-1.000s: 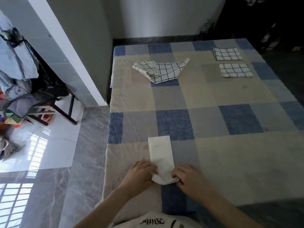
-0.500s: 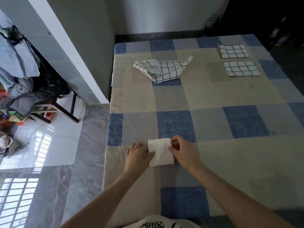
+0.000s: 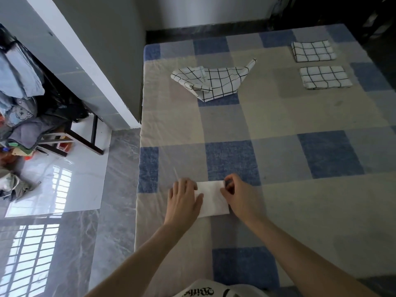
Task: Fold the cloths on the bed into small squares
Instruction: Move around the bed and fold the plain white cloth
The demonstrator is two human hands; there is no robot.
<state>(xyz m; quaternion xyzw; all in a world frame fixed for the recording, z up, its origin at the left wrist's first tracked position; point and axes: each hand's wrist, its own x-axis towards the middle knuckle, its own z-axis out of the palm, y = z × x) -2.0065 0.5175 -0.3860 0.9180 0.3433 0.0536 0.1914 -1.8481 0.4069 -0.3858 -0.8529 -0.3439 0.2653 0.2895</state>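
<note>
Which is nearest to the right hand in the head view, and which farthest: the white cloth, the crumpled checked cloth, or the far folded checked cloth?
From the right hand:
1. White cloth, under the hands.
2. Crumpled checked cloth, mid-bed, left.
3. Far folded checked cloth, far right corner.

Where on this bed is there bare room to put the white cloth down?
Bare bedspread lies right of the right hand, and mid-bed between the white cloth and crumpled checked cloth. The far right corner holds two folded checked cloths.
</note>
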